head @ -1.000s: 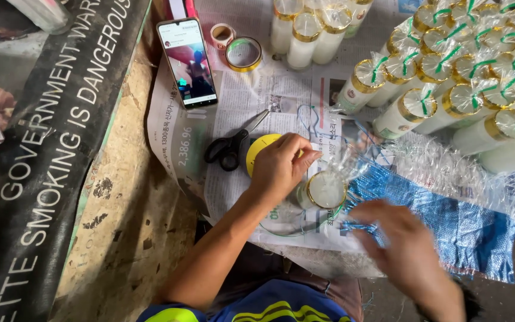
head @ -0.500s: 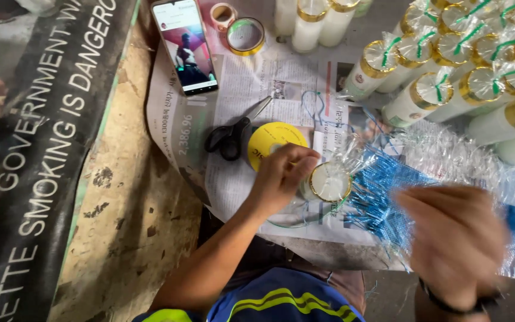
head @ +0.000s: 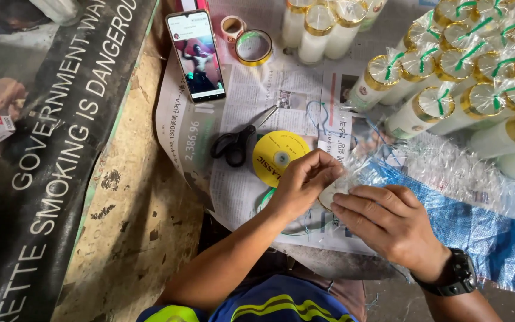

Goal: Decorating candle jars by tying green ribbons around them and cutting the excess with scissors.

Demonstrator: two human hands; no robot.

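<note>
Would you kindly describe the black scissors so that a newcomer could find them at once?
Start at the sheet of newspaper spread over the work surface. Below the phone and just left of the yellow disc lie the scissors, blades pointing up and right. Their black looped handles make them the only dark tool on the paper.

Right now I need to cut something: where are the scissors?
In the head view, the black-handled scissors lie on the newspaper, just left of the yellow disc, below the phone.
</note>
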